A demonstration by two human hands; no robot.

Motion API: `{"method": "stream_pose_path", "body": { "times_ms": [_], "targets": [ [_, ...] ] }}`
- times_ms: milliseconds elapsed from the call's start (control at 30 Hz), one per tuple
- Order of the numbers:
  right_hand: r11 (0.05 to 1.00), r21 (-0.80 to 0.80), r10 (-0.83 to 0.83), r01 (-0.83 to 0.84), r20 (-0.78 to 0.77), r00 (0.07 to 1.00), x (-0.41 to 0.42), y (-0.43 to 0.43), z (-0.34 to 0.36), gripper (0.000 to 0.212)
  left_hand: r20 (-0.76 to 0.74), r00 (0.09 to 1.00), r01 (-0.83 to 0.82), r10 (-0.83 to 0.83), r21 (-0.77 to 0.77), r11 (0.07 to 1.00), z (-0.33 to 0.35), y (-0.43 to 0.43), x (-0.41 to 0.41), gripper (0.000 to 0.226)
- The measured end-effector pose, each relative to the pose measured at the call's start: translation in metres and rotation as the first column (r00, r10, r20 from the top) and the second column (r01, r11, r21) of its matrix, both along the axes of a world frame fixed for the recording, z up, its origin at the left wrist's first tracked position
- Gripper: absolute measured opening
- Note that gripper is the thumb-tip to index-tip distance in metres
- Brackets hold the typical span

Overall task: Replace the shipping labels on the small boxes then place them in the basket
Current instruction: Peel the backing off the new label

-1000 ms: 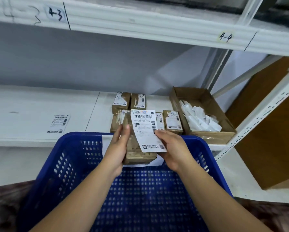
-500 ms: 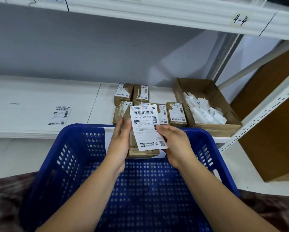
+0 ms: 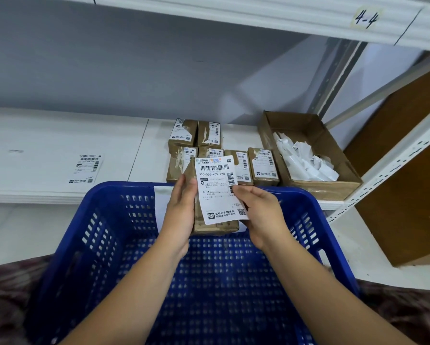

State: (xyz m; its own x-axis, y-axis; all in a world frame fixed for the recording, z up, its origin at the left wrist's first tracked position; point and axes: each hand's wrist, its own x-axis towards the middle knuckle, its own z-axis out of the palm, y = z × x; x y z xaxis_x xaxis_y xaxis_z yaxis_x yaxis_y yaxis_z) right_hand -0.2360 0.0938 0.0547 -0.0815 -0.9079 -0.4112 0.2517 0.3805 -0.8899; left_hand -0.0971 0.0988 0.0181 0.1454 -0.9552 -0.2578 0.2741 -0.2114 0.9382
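From the head camera we see our left hand (image 3: 181,215) gripping a small box (image 3: 215,226) over the basket (image 3: 104,220), while our right hand (image 3: 263,215) pinches a label (image 3: 217,192) against its top face.

Even, cool light falls from above and the near side; the back wall (image 3: 109,70) under the upper shelf (image 3: 258,11) is dim, with a soft diagonal shadow to the right; the white lower shelf (image 3: 47,135) is bright, without glare; wide-angle bending curves the edges; the near basket (image 3: 209,295) mesh is blurred; the label (image 3: 216,188) print is sharp.
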Motion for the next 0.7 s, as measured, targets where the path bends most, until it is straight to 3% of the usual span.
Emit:
{"method": "stream_pose_path", "body": {
  "times_ms": [267, 700],
  "targets": [
    [1.000, -0.026, 0.003, -0.003, -0.006, 1.000, 0.0002, 0.0041, 0.0019, 0.013, 0.029, 0.999, -0.036, 0.035, 0.022, 0.999, 0.0052, 0.0057, -0.0056, 0.047],
    [0.999, -0.048, -0.004, 0.000, -0.070, 0.998, 0.0019, 0.0087, 0.0056, 0.019, 0.095, 0.995, -0.010, 0.004, 0.054, 0.998, -0.0020, 0.0054, -0.0036, 0.084]
  ]
}}
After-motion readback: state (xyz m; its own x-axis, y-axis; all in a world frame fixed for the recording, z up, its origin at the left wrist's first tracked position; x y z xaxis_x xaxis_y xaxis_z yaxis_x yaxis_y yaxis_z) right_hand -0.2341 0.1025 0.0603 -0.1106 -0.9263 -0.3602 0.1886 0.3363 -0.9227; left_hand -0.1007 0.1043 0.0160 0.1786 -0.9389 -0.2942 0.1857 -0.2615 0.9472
